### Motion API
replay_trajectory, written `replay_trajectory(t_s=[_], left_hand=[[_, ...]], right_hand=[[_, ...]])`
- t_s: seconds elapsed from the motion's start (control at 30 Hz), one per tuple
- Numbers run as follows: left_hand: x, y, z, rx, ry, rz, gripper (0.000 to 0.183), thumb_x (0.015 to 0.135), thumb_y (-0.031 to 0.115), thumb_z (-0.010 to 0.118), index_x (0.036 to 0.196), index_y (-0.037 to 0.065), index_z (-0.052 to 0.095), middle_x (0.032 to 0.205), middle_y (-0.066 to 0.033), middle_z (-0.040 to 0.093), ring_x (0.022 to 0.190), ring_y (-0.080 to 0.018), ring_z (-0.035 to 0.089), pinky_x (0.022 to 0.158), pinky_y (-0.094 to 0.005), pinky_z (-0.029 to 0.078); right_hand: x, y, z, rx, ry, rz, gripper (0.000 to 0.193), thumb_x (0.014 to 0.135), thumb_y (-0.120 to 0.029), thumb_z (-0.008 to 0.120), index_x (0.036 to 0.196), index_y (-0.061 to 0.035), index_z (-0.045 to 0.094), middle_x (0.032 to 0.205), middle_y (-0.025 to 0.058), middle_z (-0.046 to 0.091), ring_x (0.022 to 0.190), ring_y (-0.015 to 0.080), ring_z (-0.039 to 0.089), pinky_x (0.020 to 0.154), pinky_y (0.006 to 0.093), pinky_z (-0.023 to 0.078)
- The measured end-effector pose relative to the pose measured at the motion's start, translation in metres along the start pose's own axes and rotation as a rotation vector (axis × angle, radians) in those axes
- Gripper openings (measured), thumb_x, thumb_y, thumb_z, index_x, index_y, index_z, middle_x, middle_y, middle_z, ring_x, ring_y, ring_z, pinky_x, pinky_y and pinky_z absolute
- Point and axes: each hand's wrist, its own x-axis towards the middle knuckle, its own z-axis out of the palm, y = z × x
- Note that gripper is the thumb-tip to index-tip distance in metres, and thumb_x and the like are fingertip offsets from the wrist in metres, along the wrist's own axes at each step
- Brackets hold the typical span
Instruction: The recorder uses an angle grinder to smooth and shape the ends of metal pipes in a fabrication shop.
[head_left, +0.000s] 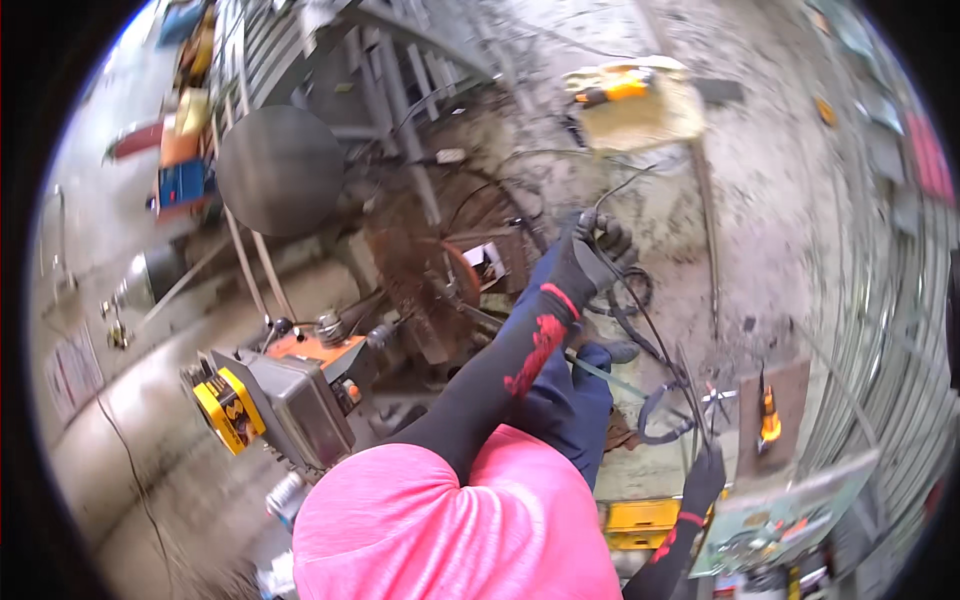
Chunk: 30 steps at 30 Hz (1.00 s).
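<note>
- Cable (680,372), dark, looped, right of frame centre, between the hands.
- Left hand (600,245) gloved, fingers curled round cable; right hand (705,476) at its lower end, grip unclear.
- Probably light, bendy, springy, tangle-prone; best held along straight run, clear of loops.

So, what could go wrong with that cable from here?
The looped dark cable running from the left hand toward the right hand might tangle. Its loops appear close to the shoe, so tripping seems possible. It might also snag the orange tool nearby.
</note>
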Motion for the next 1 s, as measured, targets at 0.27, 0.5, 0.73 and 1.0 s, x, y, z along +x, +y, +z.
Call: replay_trajectory(t_s=[0.27,0.5,0.73,1.0], left_hand=[[0.0,0.192,-0.109,-0.116,0.118,0.264,0.024,0.105,0.024,0.066,0.123,0.011,0.075,0.086,-0.0032,0.075,0.081,-0.0303,0.075,0.089,-0.0564,0.061],[0.013,0.184,-0.047,0.531,0.361,0.226,0.032,0.114,0.031,0.06,0.129,0.003,0.068,0.081,-0.0032,0.068,0.074,-0.0198,0.072,0.071,-0.0391,0.061],[0.036,0.113,-0.075,0.971,0.921,0.505,0.022,0.109,0.02,0.068,0.106,0.0,0.075,0.088,0.0004,0.069,0.075,-0.0062,0.056,0.064,-0.0309,0.047],[0.036,0.106,-0.082,1.297,0.784,0.017,0.026,0.108,0.024,0.064,0.109,0.0,0.074,0.102,-0.0207,0.075,0.093,-0.0324,0.073,0.083,-0.0444,0.058]], right_hand=[[0.116,-0.046,0.045,-0.09,-0.58,0.528,0.032,0.097,-0.014,0.072,0.125,-0.0007,0.079,0.091,0.016,0.079,0.086,0.0222,0.077,0.081,0.0371,0.061],[0.313,-0.223,0.171,-0.187,-0.778,-0.115,0.072,0.105,-0.028,0.063,0.171,-0.0096,0.043,0.162,0.0328,0.056,0.145,0.0507,0.059,0.121,0.0512,0.048],[0.434,-0.473,0.332,0.627,-1.176,0.577,0.052,0.113,-0.058,0.059,0.142,-0.0156,0.064,0.111,0.0089,0.078,0.094,0.0226,0.072,0.078,0.0371,0.057],[0.473,-0.488,0.399,0.64,-1.173,0.666,0.039,0.109,-0.03,0.066,0.145,-0.0158,0.06,0.103,0.0031,0.073,0.08,0.0143,0.067,0.068,0.0339,0.055]])
